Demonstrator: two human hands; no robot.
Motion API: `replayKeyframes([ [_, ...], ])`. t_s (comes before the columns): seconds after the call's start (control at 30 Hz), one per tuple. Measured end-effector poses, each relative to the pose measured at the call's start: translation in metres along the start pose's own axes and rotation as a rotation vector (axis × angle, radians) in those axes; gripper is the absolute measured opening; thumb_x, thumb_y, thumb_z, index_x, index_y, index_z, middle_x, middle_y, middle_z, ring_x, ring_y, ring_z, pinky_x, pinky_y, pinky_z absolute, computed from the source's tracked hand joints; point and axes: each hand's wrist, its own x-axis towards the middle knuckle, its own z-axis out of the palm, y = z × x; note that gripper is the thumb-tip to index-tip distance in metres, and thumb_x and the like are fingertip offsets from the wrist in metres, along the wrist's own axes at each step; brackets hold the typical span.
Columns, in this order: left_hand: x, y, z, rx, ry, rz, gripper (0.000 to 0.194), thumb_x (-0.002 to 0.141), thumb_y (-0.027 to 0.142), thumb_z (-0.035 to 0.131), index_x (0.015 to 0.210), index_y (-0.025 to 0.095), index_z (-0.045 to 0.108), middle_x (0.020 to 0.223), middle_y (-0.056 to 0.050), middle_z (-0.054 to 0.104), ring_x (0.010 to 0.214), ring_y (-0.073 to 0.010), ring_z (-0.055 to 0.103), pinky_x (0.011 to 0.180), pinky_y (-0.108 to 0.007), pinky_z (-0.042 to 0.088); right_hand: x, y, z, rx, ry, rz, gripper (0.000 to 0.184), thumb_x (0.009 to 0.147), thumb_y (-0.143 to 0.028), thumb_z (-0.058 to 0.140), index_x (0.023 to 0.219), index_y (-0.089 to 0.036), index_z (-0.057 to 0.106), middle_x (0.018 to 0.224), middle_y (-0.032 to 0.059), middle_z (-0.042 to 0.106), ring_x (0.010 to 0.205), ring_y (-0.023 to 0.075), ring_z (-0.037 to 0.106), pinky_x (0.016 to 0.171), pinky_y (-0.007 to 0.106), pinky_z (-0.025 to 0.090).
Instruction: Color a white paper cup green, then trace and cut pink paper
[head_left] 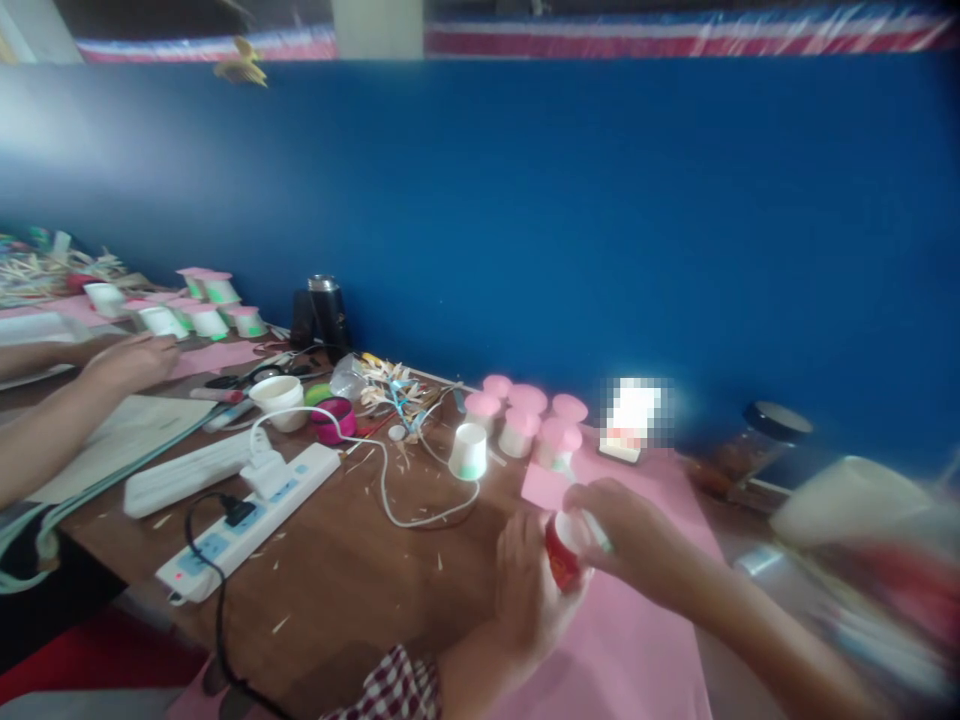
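A red cup [562, 562] with a white inside sits between the person's two hands, raised over the near right part of the table [337, 570], above a pink sheet [622, 640]. The step in hand looks like work at the cup's mouth: one hand steadies, the other handles the rim. The next move, I judge, calls for a firm hold below and light fingers above, so the wall does not buckle.

The left hand [521, 575] reaches up from a checked sleeve [397, 690], its fingers wrapped round the cup's side and base. The right hand [630, 520] reaches in from the lower right, palm down, its fingers closed over the rim — a pale edge by the fingertips is too blurred to name.

Just beyond stand pink-topped cups [517, 430] and one white cup [469, 450], with a lit phone [630, 420] at their right. Farther left lie a power strip [247, 525] and — well apart — a co-worker's hand [139, 360].
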Motion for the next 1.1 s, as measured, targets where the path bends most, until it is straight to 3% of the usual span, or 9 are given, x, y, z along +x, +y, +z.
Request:
replayKeyframes([
  [0.17, 0.0004, -0.0009, -0.0007, -0.019, -0.002, 0.019, 0.051, 0.067, 0.027, 0.069, 0.111, 0.020, 0.044, 0.094, -0.009, 0.056, 0.089, -0.0268, 0.056, 0.077, -0.045, 0.050, -0.0009, 0.0005, 0.0002, 0.010, 0.016, -0.001, 0.024, 0.077, -0.027, 0.062, 0.100, -0.025, 0.062, 0.084, 0.0053, 0.062, 0.077, 0.0207, 0.058, 0.068, 0.030, 0.044],
  [0.3, 0.0000, -0.0001, -0.0013, -0.012, -0.003, -0.005, 0.040, 0.070, 0.023, 0.065, 0.106, 0.021, 0.047, 0.091, -0.008, 0.057, 0.088, -0.0256, 0.056, 0.077, -0.043, 0.050, -0.0011, 0.0002, -0.0002, 0.019, 0.019, -0.006, 0.021, 0.078, -0.026, 0.061, 0.098, -0.025, 0.062, 0.083, 0.0047, 0.062, 0.074, 0.0198, 0.058, 0.066, 0.029, 0.044],
  [0.53, -0.0012, -0.0035, -0.0005, 0.045, -0.050, -0.012, 0.043, 0.071, 0.030, 0.066, 0.108, 0.019, 0.048, 0.090, -0.008, 0.057, 0.087, -0.0266, 0.056, 0.077, -0.044, 0.049, -0.0034, 0.0039, 0.0017, 0.013, 0.035, -0.013, 0.025, 0.078, -0.026, 0.061, 0.103, -0.024, 0.061, 0.087, 0.0054, 0.062, 0.078, 0.0206, 0.058, 0.069, 0.030, 0.045],
  [1.1, 0.0015, -0.0084, 0.0015, 0.079, -0.021, 0.067, 0.028, 0.075, 0.031, 0.062, 0.096, 0.020, 0.048, 0.080, -0.005, 0.054, 0.078, -0.0226, 0.056, 0.068, -0.036, 0.048, -0.0043, -0.0021, -0.0064, 0.022, 0.010, -0.009, 0.025, 0.076, -0.022, 0.063, 0.101, -0.026, 0.060, 0.085, 0.0021, 0.062, 0.080, 0.0189, 0.055, 0.067, 0.028, 0.041],
])
